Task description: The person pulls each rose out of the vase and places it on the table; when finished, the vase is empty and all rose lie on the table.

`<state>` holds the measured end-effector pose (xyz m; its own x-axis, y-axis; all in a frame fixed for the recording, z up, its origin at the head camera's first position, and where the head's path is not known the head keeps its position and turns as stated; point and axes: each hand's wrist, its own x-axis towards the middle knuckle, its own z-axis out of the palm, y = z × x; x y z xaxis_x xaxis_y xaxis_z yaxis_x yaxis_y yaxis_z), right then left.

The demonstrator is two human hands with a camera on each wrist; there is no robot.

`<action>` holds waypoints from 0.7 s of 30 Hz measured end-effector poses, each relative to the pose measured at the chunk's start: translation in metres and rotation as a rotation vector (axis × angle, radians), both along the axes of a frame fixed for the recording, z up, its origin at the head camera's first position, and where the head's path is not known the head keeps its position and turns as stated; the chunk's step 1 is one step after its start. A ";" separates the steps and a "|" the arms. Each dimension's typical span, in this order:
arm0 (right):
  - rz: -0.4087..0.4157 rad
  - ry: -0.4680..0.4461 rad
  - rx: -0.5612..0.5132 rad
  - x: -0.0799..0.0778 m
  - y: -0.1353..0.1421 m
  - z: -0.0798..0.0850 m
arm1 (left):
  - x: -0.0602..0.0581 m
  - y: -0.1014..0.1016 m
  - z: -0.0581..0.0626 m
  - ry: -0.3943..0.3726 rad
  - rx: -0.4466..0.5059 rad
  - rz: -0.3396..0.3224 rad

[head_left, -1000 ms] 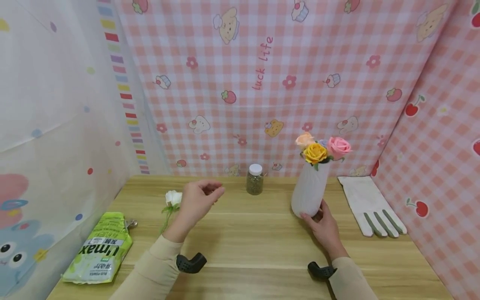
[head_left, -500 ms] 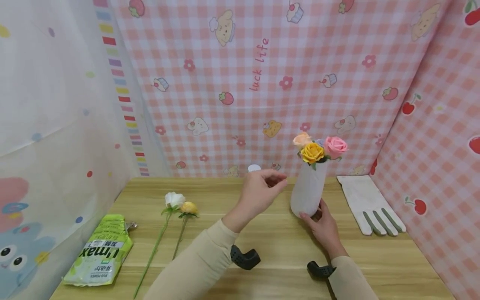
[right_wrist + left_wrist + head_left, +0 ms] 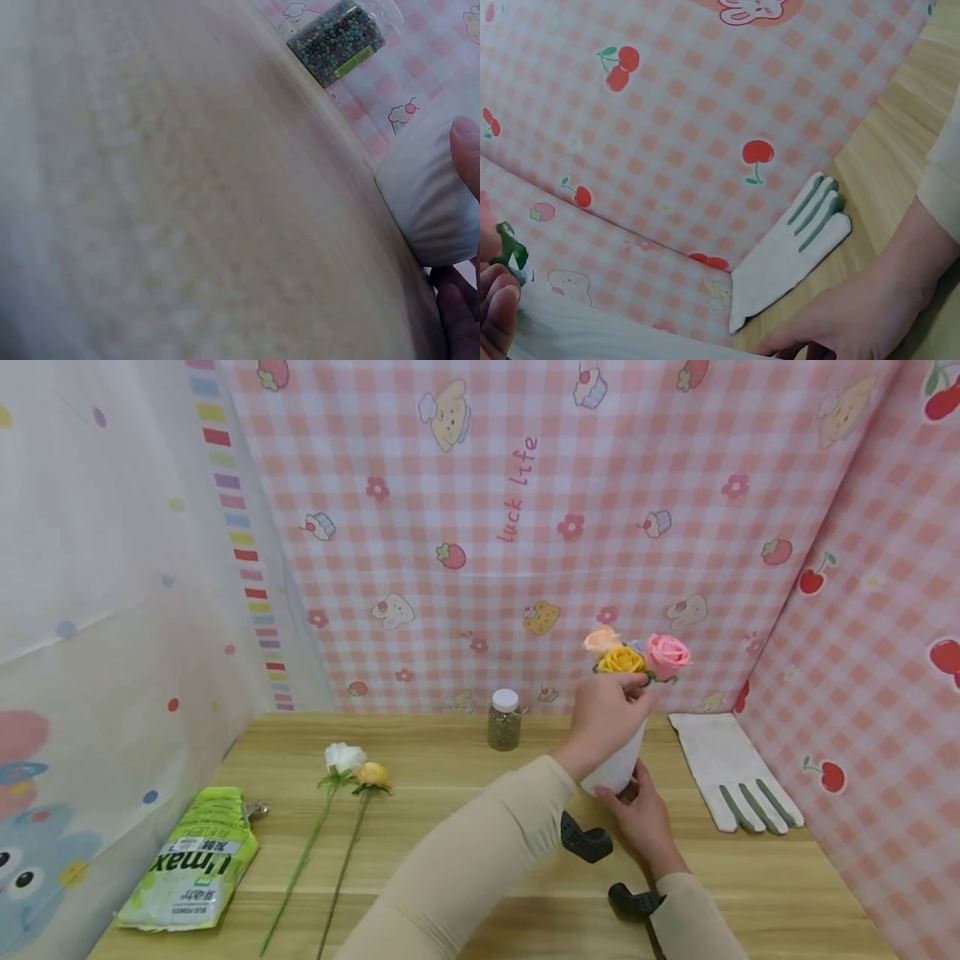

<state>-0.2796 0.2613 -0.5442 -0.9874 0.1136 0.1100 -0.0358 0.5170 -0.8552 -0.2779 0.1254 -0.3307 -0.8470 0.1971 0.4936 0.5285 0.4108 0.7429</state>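
Observation:
A white vase with ribbed sides leans slightly on the table, holding pink, yellow, peach and bluish roses. My right hand grips its base, thumb on the near side and fingers tucked underneath, as the right wrist view also shows. Across the vase's neck, just below the roses, lies my left hand with bent fingers. In the left wrist view its fingertips are right at the mouth, beside green leaves; I cannot tell whether they grasp anything.
A white rose and a yellow rose lie at left on long stems. Beyond them is a green bag with a clip. A lidded jar of small beads stands at the back, and a white glove lies at right.
My left hand has swept right from beside the white rose, past the jar, to the vase's neck, uncovering the yellow rose on the table. The right hand has stayed at the vase's base.

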 end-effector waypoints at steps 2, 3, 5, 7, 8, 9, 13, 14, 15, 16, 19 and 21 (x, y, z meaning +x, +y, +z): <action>0.001 -0.001 -0.008 0.000 -0.001 0.000 | -0.001 0.004 0.000 0.007 -0.015 0.026; 0.001 0.001 -0.013 0.000 -0.001 -0.001 | -0.001 0.005 0.001 0.009 -0.025 0.039; 0.000 -0.001 -0.019 0.000 -0.001 0.000 | 0.000 0.007 0.002 0.023 -0.047 0.058; 0.003 -0.001 -0.016 0.000 -0.001 0.000 | 0.001 0.007 0.004 0.036 -0.055 0.070; 0.003 -0.001 -0.011 0.000 -0.001 0.001 | 0.002 0.007 0.005 0.043 -0.057 0.078; 0.004 -0.001 -0.008 0.000 -0.001 0.002 | 0.002 0.007 0.006 0.053 -0.061 0.090; 0.009 0.006 0.008 0.001 0.000 0.004 | 0.001 0.011 0.009 0.085 -0.067 0.132; 0.008 0.005 0.009 0.001 0.001 0.003 | 0.001 0.012 0.009 0.083 -0.071 0.143; 0.009 0.005 0.008 0.001 0.001 0.003 | 0.000 0.014 0.009 0.079 -0.073 0.152; 0.010 0.003 0.009 0.001 0.001 0.003 | 0.000 0.016 0.009 0.068 -0.072 0.156; 0.020 -0.013 -0.001 0.001 0.002 0.001 | -0.001 0.021 0.009 0.025 -0.077 0.168; 0.027 -0.016 -0.012 0.002 0.003 0.000 | -0.002 0.024 0.009 0.011 -0.093 0.182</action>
